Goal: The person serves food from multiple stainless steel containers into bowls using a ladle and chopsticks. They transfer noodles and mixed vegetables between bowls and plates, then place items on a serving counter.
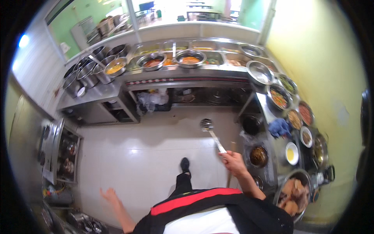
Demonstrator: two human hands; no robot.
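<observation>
My right hand grips the handle of a metal ladle, held out in front of me over the tiled floor. Its bowl points away from me, and I cannot tell whether anything is in it. Low on the left, my left hand hangs over the floor with its fingers apart, holding nothing. Across the room stands a steel serving counter with food pans set into its top. Two steel bowls, one of red food and one of orange food, rest on it.
Steel pots crowd the left counter, beside a bowl of yellow food. Along the right wall are bowls of vegetables, a blue cloth and a large basin of meat. At left, a steel drawer stands pulled out.
</observation>
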